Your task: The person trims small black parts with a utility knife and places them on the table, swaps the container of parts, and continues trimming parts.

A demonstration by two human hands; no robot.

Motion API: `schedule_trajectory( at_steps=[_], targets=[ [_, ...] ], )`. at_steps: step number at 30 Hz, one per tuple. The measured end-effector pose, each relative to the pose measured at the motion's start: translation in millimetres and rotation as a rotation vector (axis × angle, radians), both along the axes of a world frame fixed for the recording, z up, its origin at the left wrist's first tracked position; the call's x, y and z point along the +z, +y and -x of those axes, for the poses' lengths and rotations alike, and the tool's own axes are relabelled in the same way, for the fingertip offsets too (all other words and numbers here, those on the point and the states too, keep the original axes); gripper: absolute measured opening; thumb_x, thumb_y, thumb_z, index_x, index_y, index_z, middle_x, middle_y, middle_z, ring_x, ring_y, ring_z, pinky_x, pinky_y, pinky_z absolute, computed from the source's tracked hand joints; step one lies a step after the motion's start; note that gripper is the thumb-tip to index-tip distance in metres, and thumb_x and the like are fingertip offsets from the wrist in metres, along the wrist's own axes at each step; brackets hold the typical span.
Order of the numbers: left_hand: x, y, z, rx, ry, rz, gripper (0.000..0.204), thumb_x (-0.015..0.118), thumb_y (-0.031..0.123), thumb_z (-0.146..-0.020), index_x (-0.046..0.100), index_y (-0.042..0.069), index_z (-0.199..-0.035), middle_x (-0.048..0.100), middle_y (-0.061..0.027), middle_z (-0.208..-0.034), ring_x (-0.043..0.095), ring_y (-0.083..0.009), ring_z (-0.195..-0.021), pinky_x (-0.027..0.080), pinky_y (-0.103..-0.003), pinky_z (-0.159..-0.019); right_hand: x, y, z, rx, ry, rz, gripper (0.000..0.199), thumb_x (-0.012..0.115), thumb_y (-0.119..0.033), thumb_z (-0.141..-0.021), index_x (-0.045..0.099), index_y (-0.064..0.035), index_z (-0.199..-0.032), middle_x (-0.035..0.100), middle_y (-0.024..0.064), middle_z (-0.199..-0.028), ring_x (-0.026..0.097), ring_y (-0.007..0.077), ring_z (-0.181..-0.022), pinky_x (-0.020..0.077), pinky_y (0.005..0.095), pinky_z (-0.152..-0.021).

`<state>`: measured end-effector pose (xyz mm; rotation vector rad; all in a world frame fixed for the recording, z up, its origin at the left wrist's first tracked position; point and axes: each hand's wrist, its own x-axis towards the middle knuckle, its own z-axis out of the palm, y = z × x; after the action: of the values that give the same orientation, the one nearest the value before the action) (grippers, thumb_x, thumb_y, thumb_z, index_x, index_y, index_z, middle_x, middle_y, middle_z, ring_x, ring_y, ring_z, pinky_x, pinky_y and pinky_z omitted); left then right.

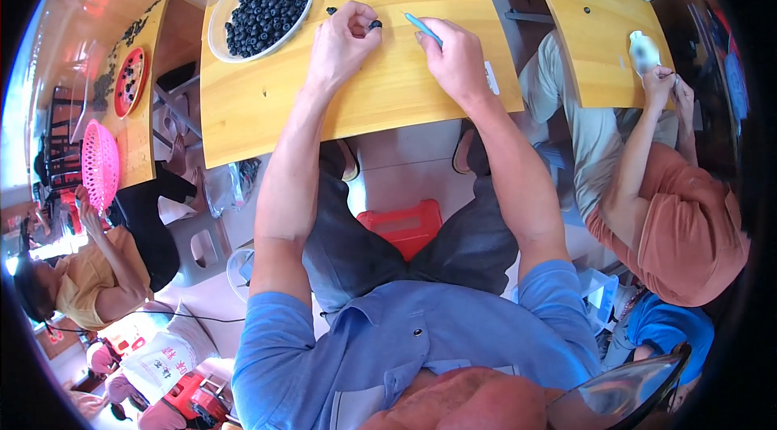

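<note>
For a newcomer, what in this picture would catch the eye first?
Probably the round bowl of dark pieces, on the left of the table. Then the left hand, a dark piece at its fingertips, and the right hand holding a teal tool. Far left, a pink basket.

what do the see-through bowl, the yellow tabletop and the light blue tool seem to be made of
See-through bowl: probably clear plastic, smooth and glossy, since its wall shows through; glass isn't ruled out. Yellow tabletop: wood or wood-look laminate with a slight sheen, judging by its grain streaks. Light blue tool in the right hand: perhaps smooth plastic, from its even colour; part is hidden.
</note>
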<state>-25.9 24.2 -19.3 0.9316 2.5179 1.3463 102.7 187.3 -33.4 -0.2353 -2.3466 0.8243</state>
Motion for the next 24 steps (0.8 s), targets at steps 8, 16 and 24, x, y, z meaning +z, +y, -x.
schedule_trajectory(
  at_steps=[8, 16, 24],
  targets=[
    [-3.6, -4.1, -8.3, -0.16, -0.412, -0.368, 0.028, 0.08, 0.009, -0.091, 0.072, -0.001, -0.117, 0.075, -0.0036, -0.099, 0.068, -0.0079, -0.09, 0.055, -0.023, -0.082, 7.4, -10.4, 0.8, 0.084, -0.106, 0.507, 0.018, 0.07, -0.009, -0.092, 0.073, 0.0002, -0.107, 0.073, 0.0183, -0.085, 0.07, 0.0358, -0.075, 0.0545, 0.0422, -0.069],
    [9.4, -4.8, -12.6, -0.074, -0.479, -0.496, 0.027, 0.083, 0.008, -0.088, 0.072, -0.002, -0.112, 0.076, -0.0064, -0.098, 0.071, -0.0092, -0.086, 0.056, -0.021, -0.076, 5.3, -10.1, -2.8, 0.001, 0.208, -0.281, 0.023, 0.075, -0.004, -0.086, 0.071, -0.0055, -0.109, 0.068, 0.0065, -0.081, 0.07, 0.0246, -0.073, 0.0548, 0.0374, -0.06],
    [6.2, -5.9, -10.7, -0.052, -0.414, -0.484, 0.026, 0.083, 0.006, -0.087, 0.071, -0.004, -0.108, 0.076, -0.0067, -0.096, 0.071, -0.0086, -0.085, 0.057, -0.022, -0.076, 6.0, -11.9, -2.2, 0.0, 0.229, -0.361, 0.023, 0.074, -0.003, -0.086, 0.07, -0.0042, -0.108, 0.066, 0.0059, -0.078, 0.069, 0.0228, -0.071, 0.0539, 0.0367, -0.058]
  ],
)
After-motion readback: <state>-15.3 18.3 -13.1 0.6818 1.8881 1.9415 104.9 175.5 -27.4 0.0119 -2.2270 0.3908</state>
